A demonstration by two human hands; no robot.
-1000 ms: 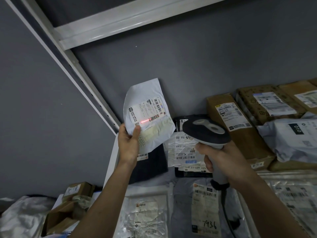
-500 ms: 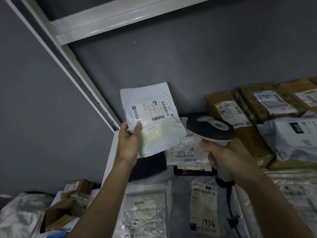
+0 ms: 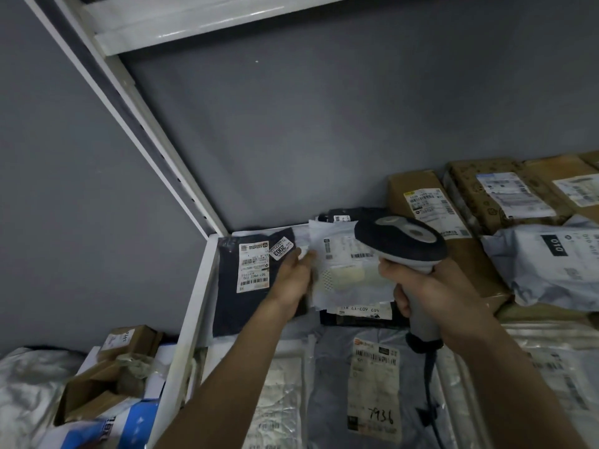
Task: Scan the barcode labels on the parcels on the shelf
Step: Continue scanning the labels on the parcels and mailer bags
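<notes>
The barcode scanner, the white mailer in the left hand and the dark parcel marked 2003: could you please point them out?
barcode scanner [image 3: 400,240]: head view, dark top.
white mailer [image 3: 343,277]: head view, padded middle.
dark parcel [image 3: 230,306]: head view, bare wrapping.

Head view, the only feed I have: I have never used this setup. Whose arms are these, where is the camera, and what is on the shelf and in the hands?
There is no robot here. A person wears the camera on the head, so you look forward and down along both bare arms at a white metal shelf.

The right hand grips a handheld barcode scanner by its handle; a dark cable hangs below it.

The left hand holds the left edge of a small white mailer, low over the other parcels.

Beside it lies a dark flat parcel with a sticker reading 2003. In front lies a grey bag with 7936 handwritten on its label. Brown cardboard boxes with printed labels stand along the back right.
</notes>
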